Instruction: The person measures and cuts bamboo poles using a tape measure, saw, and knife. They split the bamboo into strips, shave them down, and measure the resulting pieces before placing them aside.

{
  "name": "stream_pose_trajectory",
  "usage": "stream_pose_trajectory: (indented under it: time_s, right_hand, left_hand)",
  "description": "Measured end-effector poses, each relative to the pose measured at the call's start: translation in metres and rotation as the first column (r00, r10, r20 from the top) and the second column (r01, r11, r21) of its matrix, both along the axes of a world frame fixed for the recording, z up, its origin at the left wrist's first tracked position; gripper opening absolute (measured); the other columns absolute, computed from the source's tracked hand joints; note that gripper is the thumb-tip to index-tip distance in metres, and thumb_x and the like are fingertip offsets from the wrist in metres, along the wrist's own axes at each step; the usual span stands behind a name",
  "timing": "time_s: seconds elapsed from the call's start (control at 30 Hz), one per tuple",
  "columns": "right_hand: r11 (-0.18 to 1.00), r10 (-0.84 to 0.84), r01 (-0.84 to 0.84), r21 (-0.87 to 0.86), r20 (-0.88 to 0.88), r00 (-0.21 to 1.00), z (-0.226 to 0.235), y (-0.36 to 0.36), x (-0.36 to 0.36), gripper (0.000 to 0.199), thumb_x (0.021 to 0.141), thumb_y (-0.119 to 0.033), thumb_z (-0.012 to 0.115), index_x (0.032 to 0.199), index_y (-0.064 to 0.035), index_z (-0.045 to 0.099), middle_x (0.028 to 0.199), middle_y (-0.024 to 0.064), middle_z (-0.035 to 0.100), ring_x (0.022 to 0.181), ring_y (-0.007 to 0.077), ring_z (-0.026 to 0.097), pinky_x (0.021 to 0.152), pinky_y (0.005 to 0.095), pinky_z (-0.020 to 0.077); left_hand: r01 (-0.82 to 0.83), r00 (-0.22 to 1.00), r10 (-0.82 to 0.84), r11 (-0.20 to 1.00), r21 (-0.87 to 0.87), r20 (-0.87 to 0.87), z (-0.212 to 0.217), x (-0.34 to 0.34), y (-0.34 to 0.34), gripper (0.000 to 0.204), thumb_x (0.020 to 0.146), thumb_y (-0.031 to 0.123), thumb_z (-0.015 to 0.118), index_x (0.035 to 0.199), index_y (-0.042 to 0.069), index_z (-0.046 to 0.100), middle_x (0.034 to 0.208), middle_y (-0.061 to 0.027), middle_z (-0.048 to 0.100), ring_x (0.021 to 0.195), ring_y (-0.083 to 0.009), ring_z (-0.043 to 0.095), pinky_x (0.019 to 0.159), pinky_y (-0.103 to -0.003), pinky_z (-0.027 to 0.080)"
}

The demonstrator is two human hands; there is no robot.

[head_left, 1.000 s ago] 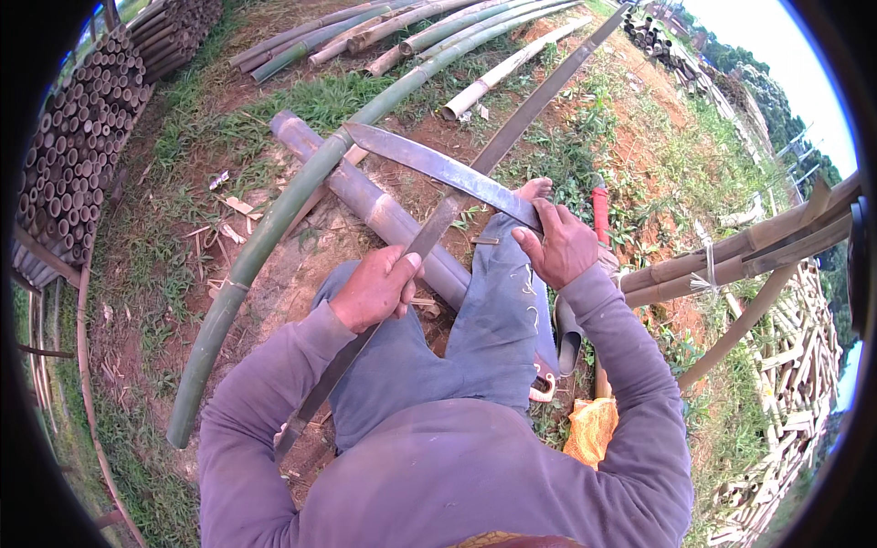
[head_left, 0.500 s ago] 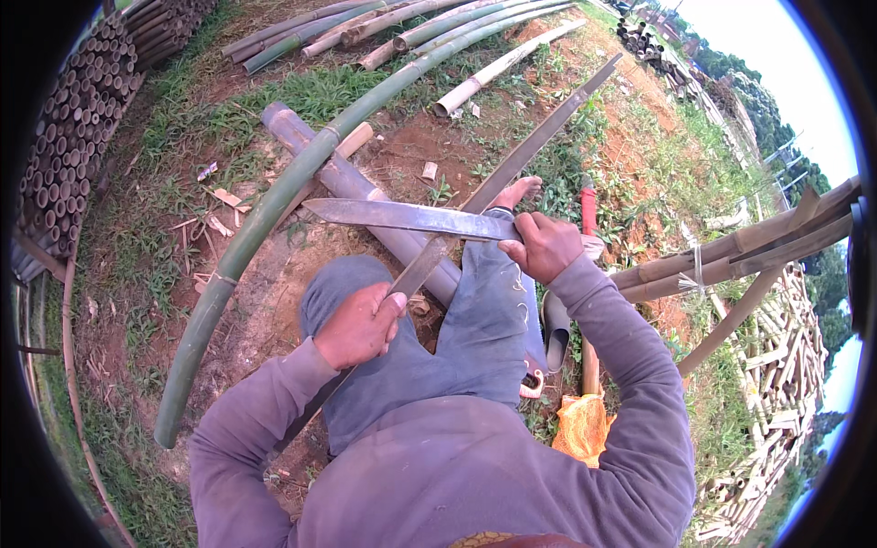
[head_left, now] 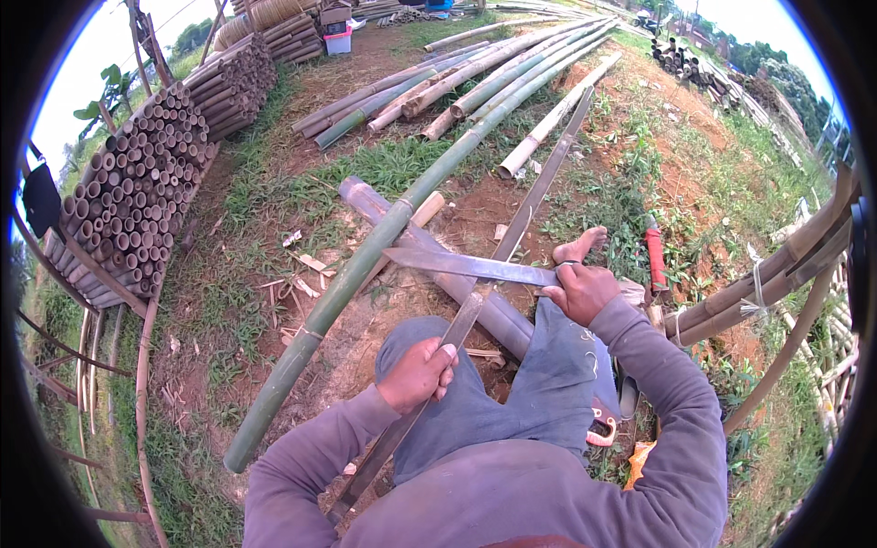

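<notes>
My left hand is closed round a long, flat bamboo strip, which slants from beside my left forearm up to the far right. A machete is gripped by its handle in my right hand. Its blade lies across the strip beyond my left hand, with the tip pointing left. Under the blade and strip runs a thick grey-brown bamboo pole. A long green bamboo pole rests across that pole on the left. My fingers hide the machete's handle.
Several bamboo poles lie on the ground ahead. A stack of cut bamboo stands at the left. A pole rail juts in from the right, near a red-wrapped rod. A saw handle shows beside my right leg.
The view has swung up and left, so everything sits lower and farther right and more of the bamboo stack shows. Both hands keep their grips, and the machete still crosses the strip.
</notes>
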State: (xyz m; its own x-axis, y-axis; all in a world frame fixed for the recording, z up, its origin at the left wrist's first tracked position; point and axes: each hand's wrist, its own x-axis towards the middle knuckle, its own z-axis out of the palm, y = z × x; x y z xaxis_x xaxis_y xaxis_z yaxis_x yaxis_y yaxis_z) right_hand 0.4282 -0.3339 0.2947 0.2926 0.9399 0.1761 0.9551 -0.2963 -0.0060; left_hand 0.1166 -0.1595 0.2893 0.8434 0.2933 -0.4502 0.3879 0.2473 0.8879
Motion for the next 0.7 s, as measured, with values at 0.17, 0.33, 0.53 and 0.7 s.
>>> stream_pose_trajectory:
  time_s: [0.17, 0.33, 0.53, 0.7]
  right_hand:
    - [0.885, -0.458, 0.455, 0.102, 0.004, 0.889, 0.012, -0.001, 0.07, 0.056, 0.104, -0.058, 0.045, 0.101, -0.0059, 0.065, 0.089, 0.0187, 0.074, 0.084, 0.0383, 0.074, 0.072, 0.0521, 0.0602]
    - [0.984, -0.123, 0.081, 0.158, 0.279, 0.952, -0.014, -0.008, 0.047, 0.058, 0.106, -0.058, 0.042, 0.1, -0.0058, 0.066, 0.087, 0.0177, 0.074, 0.082, 0.0379, 0.074, 0.073, 0.049, 0.0596]
    - [0.875, -0.457, 0.449, 0.179, 0.002, 0.889, -0.021, -0.028, 0.105, 0.056, 0.104, -0.058, 0.045, 0.105, -0.0057, 0.066, 0.088, 0.0163, 0.075, 0.078, 0.0396, 0.073, 0.085, 0.0491, 0.0577]
    - [0.881, -0.452, 0.448, 0.154, -0.008, 0.892, -0.032, -0.056, 0.144, 0.057, 0.105, -0.057, 0.043, 0.103, -0.0046, 0.066, 0.094, 0.0186, 0.075, 0.091, 0.0396, 0.073, 0.085, 0.0504, 0.0576]
  left_hand:
    - [0.018, 0.998, -0.016, 0.999, 0.04, -0.056, 0.006, -0.038, -0.005, 0.027, 0.111, 0.031, 0.046, 0.098, 0.008, 0.052, 0.069, 0.0015, 0.051, 0.054, -0.0089, 0.05, 0.05, -0.024, 0.042]
    - [-0.005, 0.991, 0.013, 0.998, 0.058, -0.131, 0.004, -0.045, -0.008, 0.029, 0.11, 0.034, 0.051, 0.099, 0.007, 0.054, 0.069, 0.0012, 0.049, 0.056, -0.0086, 0.047, 0.052, -0.024, 0.043]
    - [-0.003, 0.983, 0.016, 0.997, 0.072, -0.182, 0.002, -0.076, -0.016, 0.028, 0.11, 0.033, 0.052, 0.099, 0.007, 0.054, 0.068, -0.0002, 0.05, 0.056, -0.0099, 0.047, 0.051, -0.025, 0.042]
    - [-0.021, 0.977, 0.027, 0.999, 0.032, -0.214, 0.001, -0.095, -0.02, 0.026, 0.11, 0.029, 0.052, 0.099, 0.006, 0.055, 0.067, -0.0002, 0.05, 0.055, -0.0102, 0.047, 0.051, -0.025, 0.042]
